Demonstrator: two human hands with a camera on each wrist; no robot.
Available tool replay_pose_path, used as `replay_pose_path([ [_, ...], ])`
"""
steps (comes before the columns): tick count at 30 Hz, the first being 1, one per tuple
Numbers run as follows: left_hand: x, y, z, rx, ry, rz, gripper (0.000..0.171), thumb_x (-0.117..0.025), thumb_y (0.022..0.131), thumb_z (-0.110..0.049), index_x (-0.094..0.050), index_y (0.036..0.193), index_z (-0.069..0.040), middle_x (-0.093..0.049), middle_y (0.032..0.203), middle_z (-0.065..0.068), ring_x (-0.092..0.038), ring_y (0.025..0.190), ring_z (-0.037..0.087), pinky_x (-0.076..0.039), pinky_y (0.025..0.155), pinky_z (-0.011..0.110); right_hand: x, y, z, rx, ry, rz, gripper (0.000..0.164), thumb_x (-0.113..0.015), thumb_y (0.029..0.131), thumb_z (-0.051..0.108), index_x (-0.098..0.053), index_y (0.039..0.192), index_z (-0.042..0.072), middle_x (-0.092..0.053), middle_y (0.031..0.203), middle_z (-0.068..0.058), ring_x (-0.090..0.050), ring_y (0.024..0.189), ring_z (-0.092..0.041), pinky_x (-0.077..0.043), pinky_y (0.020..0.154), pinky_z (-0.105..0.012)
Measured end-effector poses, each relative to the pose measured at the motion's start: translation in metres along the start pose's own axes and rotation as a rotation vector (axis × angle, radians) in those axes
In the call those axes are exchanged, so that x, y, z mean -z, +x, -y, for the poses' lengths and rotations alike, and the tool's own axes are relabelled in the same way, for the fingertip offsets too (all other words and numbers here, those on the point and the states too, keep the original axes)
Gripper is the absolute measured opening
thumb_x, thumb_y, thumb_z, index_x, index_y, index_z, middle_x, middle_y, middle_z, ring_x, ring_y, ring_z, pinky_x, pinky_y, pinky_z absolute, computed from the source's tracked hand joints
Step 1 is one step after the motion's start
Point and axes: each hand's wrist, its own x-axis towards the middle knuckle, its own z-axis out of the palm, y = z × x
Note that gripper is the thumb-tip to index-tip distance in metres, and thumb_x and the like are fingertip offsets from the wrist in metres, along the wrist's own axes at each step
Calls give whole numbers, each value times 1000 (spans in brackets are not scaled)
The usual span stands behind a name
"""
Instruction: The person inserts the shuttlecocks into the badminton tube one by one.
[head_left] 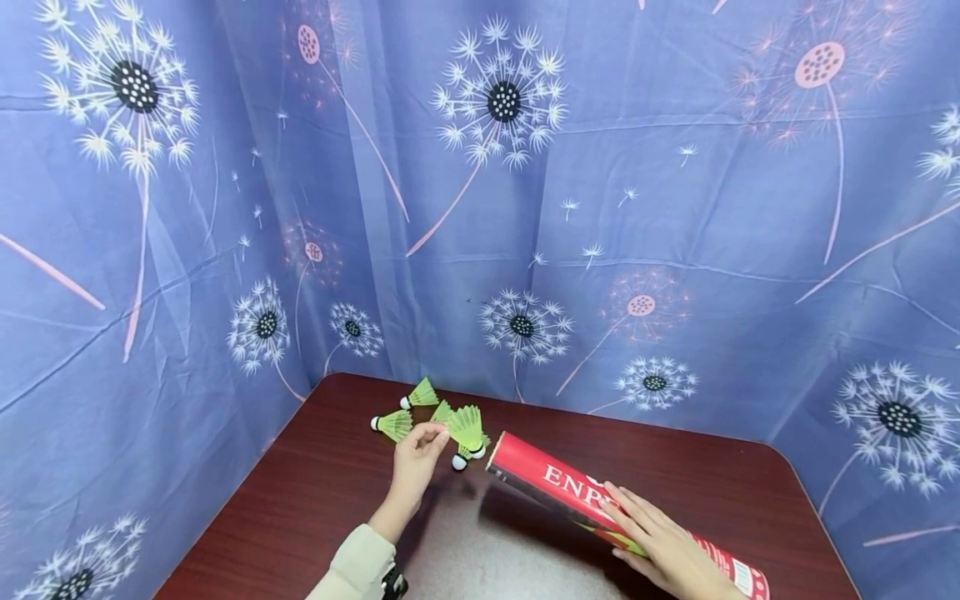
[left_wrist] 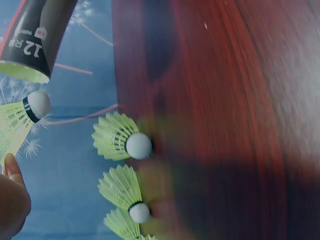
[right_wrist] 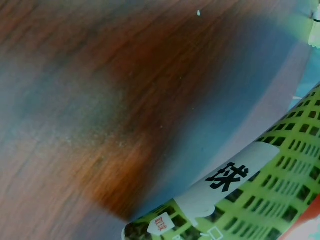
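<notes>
My left hand (head_left: 415, 471) pinches a yellow-green shuttlecock (head_left: 465, 425) by the edge of its skirt. In the left wrist view, the white head of this shuttlecock (left_wrist: 37, 105) points toward the open mouth of a shuttlecock tube (left_wrist: 35, 47), a short gap from the rim. My right hand (head_left: 656, 542) holds the red tube (head_left: 536, 467) around its lower half, tilted with its mouth up toward the left. A green lattice print with dark characters covers the side of the tube (right_wrist: 280, 170) seen in the right wrist view, where the right hand is out of sight.
More shuttlecocks lie behind the left hand: one shuttlecock (head_left: 393, 425) at the left, another (head_left: 422, 394) near the back edge, others partly hidden by the held one. The dark red wooden table (head_left: 300, 492) meets a blue dandelion-print curtain (head_left: 420, 317) at the back and sides.
</notes>
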Motion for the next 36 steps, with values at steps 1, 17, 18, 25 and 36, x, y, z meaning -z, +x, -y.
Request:
replay_pose_path([
  [1,-2,-1,0,18,-11,-1,9,-64,85,10,-63,93,15,-64,98,32,-62,86,4,-50,76,16,0,0,0,0,2,-2,69,-67,89,43,-44,144,9,-39,149,-12,-41,130,-23,-15,112,-14],
  [17,-12,-13,5,266,-114,39,24,-63,91,0,-59,106,18,-67,94,11,-59,80,8,-48,73,21,-1,2,3,7,6,-33,63,-51,96,50,-46,142,6,-43,146,-15,-42,129,-23,-17,112,-14],
  [18,-12,-14,3,271,-107,42,24,-63,91,0,-59,106,18,-67,95,11,-59,80,8,-47,72,20,-1,2,3,4,4,-25,63,-51,96,50,-46,142,7,-43,146,-14,-42,130,-23,-16,112,-14],
  [25,-12,-18,2,310,-104,78,23,-61,92,1,-58,106,19,-67,96,16,-62,80,7,-48,73,19,0,2,2,5,2,-9,68,-66,89,44,-45,143,8,-42,147,-14,-42,129,-25,-15,112,-14],
  [36,-9,-22,8,168,55,153,13,-64,89,2,-64,97,12,-64,99,28,-61,78,10,-50,71,20,0,2,2,-10,2,2,75,-73,84,43,-43,144,9,-39,149,-12,-40,131,-22,-14,111,-12],
])
